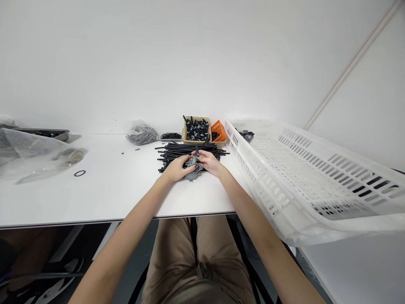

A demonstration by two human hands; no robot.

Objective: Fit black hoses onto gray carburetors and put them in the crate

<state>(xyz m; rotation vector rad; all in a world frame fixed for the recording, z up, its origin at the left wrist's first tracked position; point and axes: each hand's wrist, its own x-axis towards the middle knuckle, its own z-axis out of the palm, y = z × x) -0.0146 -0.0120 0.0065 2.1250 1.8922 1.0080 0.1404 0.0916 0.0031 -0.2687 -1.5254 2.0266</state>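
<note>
Between two hands point(177, 169) sits one grey part point(196, 169), apparently with one black piece point(196, 150).

Rods point(172, 152) are lying mid-frame behind a part point(193, 174), two baskets point(196, 142) sitting beyond them, a crate point(294, 169) occupying frame right, a bag point(34, 156) resting far left

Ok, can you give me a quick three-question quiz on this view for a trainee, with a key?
1. True or false: the left hand and the right hand are together at the grey part.

2. Which stands to the right of the black tubes?
A) clear plastic bag
B) white crate
C) loose black ring

3. Fill in the colour: the small basket beside the beige bin is ____.

Key: 1 true; 2 B; 3 orange.
</note>
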